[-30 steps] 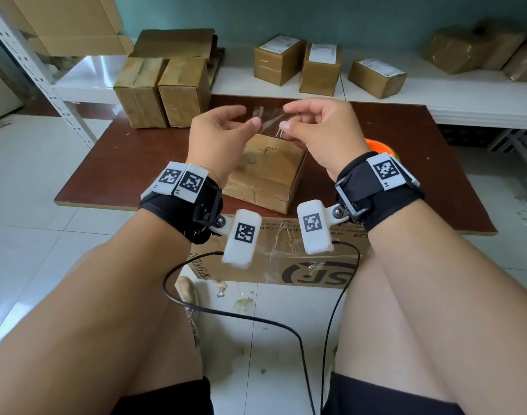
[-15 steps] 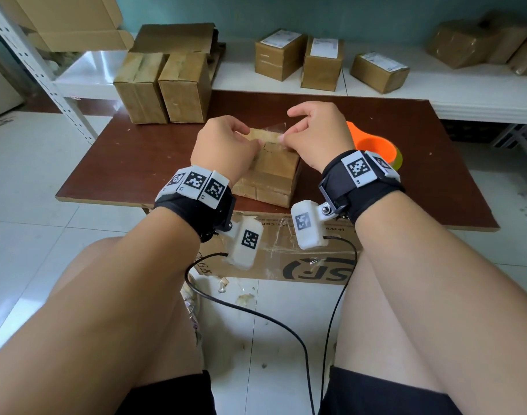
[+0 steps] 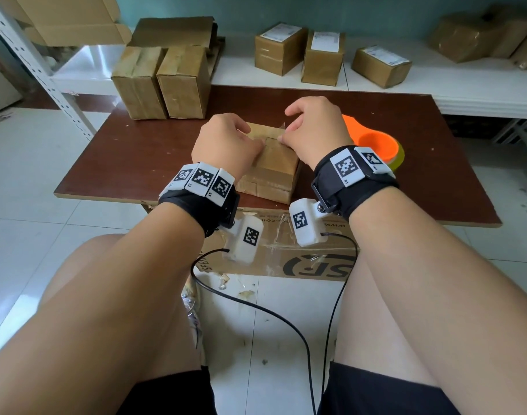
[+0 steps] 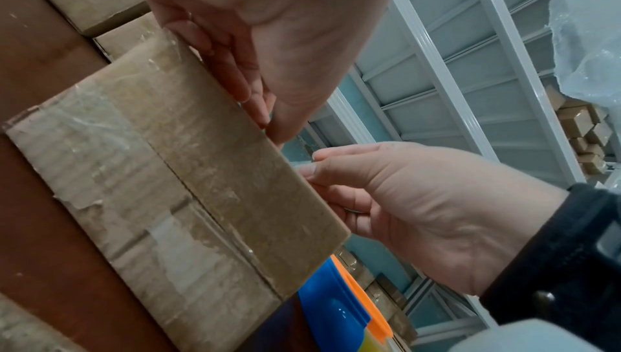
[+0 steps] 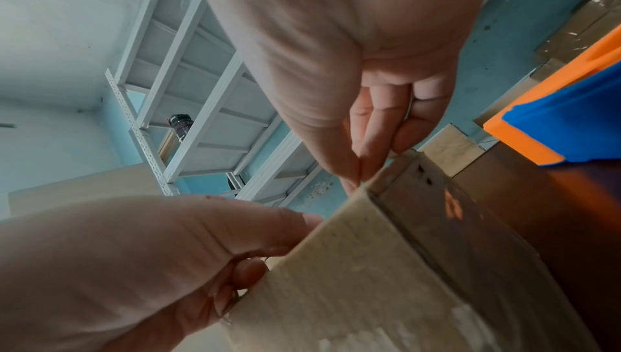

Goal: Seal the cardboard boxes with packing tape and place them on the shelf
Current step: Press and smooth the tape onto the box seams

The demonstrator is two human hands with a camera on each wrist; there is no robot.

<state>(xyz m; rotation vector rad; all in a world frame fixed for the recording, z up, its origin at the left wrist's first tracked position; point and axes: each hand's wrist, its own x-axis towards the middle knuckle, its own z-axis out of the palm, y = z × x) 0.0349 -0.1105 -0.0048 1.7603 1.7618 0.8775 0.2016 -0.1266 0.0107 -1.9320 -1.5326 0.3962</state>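
Note:
A small cardboard box (image 3: 274, 172) sits on the brown table (image 3: 136, 163), near its front edge. Both hands are on the box top. My left hand (image 3: 253, 142) pinches one end of a clear tape strip (image 4: 300, 164) at the box's top edge. The right hand (image 3: 284, 137) pinches the other end between thumb and forefinger. The left wrist view shows old tape residue on the box side (image 4: 168, 171). The right wrist view shows the right fingers (image 5: 369, 145) at the box corner (image 5: 369, 278). The strip is nearly invisible in the head view.
An orange and blue tape dispenser (image 3: 373, 139) lies right of the box. Two taped boxes (image 3: 160, 82) stand at the table's back left. The low white shelf (image 3: 465, 94) behind holds several boxes (image 3: 322, 55). A large carton (image 3: 286, 256) sits under the table.
Both hands came down from above the box, carrying the clear tape strip, and now rest on the box top. The box has not moved.

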